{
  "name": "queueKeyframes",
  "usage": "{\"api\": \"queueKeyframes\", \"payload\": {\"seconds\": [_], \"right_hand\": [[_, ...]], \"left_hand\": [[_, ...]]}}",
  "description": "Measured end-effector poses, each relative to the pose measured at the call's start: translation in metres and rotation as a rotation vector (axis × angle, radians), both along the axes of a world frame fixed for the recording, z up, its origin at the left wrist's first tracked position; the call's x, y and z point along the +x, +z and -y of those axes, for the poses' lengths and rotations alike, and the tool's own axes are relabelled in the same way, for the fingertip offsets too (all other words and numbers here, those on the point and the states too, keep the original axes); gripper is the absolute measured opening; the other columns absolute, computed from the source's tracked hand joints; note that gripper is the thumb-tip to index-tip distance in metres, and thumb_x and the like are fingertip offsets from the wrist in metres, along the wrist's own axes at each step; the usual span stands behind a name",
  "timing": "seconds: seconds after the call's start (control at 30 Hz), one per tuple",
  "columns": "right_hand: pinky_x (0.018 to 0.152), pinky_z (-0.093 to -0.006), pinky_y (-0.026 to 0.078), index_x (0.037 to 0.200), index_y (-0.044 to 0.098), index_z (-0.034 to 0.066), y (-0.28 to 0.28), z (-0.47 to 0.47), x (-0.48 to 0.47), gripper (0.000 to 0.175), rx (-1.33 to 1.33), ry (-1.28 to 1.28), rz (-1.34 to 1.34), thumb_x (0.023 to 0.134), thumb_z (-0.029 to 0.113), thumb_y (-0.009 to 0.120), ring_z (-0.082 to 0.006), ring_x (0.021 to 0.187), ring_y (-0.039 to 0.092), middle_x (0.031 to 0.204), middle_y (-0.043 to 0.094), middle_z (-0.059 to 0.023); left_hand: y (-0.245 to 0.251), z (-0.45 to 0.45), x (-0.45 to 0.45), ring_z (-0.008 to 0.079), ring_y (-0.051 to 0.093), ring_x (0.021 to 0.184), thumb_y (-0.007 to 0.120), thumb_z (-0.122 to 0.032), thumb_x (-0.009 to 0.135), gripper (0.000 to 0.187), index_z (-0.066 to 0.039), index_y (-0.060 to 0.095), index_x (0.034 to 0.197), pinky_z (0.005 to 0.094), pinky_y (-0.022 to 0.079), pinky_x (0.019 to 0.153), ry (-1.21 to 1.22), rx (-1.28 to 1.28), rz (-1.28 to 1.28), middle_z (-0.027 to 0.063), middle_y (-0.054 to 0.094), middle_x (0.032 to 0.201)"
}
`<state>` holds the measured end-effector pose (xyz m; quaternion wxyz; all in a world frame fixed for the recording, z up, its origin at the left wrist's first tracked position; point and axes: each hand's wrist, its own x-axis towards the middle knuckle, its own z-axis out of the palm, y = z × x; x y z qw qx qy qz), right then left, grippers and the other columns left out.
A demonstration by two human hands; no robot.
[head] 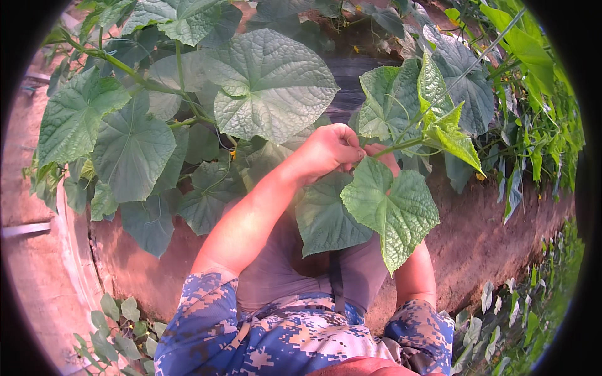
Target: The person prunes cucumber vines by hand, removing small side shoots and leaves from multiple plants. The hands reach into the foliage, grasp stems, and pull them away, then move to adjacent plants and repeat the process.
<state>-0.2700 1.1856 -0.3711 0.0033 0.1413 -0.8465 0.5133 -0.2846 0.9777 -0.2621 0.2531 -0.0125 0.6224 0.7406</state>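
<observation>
My left hand has its thumb and fingers pinched together at a green cucumber vine stem, in front of my lap. Close against its fingertips is my right hand, behind the stem and largely covered by a broad cucumber leaf; its grip is hidden. To the right the stem ends in a bright green shoot tip with young leaves and thin tendrils. A large veined leaf stands just beyond my left hand. Another leaf hangs below my wrists.
A thin support string slants up from the shoot to the upper right. A thick vine crosses the upper left. Black plastic sheeting shows behind the leaves. Bare soil lies along the row, with more plants at the lower right.
</observation>
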Motion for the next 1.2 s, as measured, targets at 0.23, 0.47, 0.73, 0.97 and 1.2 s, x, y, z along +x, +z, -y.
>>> {"api": "queueKeyframes", "payload": {"seconds": [0.23, 0.47, 0.73, 0.97, 1.2], "right_hand": [[0.073, -0.0342, 0.054, 0.111, 0.071, 0.0039, 0.033, 0.001, 0.015, 0.024, 0.016, -0.023, -0.01, 0.093, 0.018, 0.076, -0.023, 0.085, 0.07, 0.101, 0.071, -0.0116], [0.072, -0.0287, 0.053, 0.116, 0.069, 0.0006, 0.036, 0.001, 0.029, 0.022, -0.118, -0.218, 0.207, 0.099, 0.014, 0.07, -0.0109, 0.084, 0.065, 0.099, 0.073, -0.0076], [0.073, -0.0241, 0.051, 0.12, 0.067, 0.0004, 0.027, -0.019, 0.036, 0.025, -0.354, -0.324, 0.23, 0.099, 0.013, 0.072, -0.0099, 0.086, 0.063, 0.099, 0.07, -0.0042], [0.077, -0.0242, 0.05, 0.123, 0.067, 0.0008, 0.032, -0.023, 0.046, 0.027, -0.37, -0.297, 0.211, 0.1, 0.014, 0.071, -0.0092, 0.089, 0.063, 0.102, 0.071, -0.0047], [0.076, -0.0247, 0.052, 0.123, 0.067, -0.0007, 0.04, -0.019, 0.039, 0.027, -0.398, -0.293, 0.249, 0.1, 0.014, 0.07, -0.0098, 0.088, 0.065, 0.103, 0.072, -0.0063]], "left_hand": [[-0.006, -0.006, -0.002, 0.0084, 0.057, 0.062, 0.076, -0.013, 0.088, 0.018, -0.003, 0.062, 0.089, 0.0247, 0.044, 0.055, -0.072, -0.003, 0.038, 0.0023, 0.063, 0.073], [-0.009, -0.008, 0.003, 0.0082, 0.054, 0.062, 0.075, -0.011, 0.09, 0.02, -0.002, 0.059, 0.1, 0.0257, 0.045, 0.054, -0.093, 0.31, 0.223, 0.0035, 0.063, 0.08], [-0.028, 0.002, 0.003, 0.0312, 0.072, 0.1, 0.08, -0.029, 0.088, 0.065, 0.004, 0.053, 0.137, 0.0411, 0.058, 0.086, 0.083, -0.8, -0.436, 0.0187, 0.07, 0.12], [-0.047, -0.015, 0.02, 0.0213, 0.065, 0.101, 0.062, -0.025, 0.097, 0.04, -0.009, 0.066, 0.133, 0.0347, 0.052, 0.09, -0.334, -0.579, -0.578, 0.0105, 0.069, 0.108], [-0.049, -0.028, 0.017, 0.0193, 0.063, 0.087, 0.063, -0.027, 0.097, 0.036, -0.016, 0.067, 0.131, 0.0325, 0.052, 0.081, -0.348, -0.503, -0.497, 0.0047, 0.073, 0.106]]}}
